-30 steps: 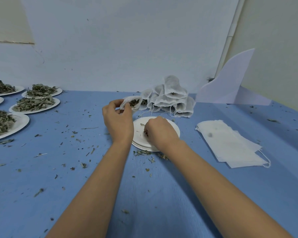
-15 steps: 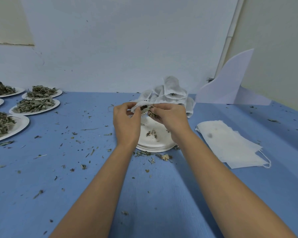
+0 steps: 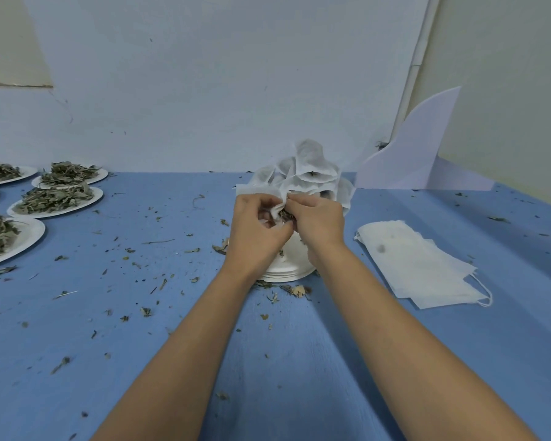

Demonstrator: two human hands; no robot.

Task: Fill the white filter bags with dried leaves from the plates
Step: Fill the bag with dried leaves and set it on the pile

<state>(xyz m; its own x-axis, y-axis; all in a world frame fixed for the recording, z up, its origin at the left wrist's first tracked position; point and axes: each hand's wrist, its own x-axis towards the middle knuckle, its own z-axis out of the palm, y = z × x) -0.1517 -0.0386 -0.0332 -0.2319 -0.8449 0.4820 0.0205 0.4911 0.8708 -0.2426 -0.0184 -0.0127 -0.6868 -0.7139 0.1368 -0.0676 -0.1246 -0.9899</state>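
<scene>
Left hand pinches the filter bag at its mouth, right hand pinches leaves into it (bag looks limp, tearable; hold the rim).

Open blue table between leaf plates far left and plate stack. Filled-bag pile blocks behind; flat bags occupy right.
</scene>
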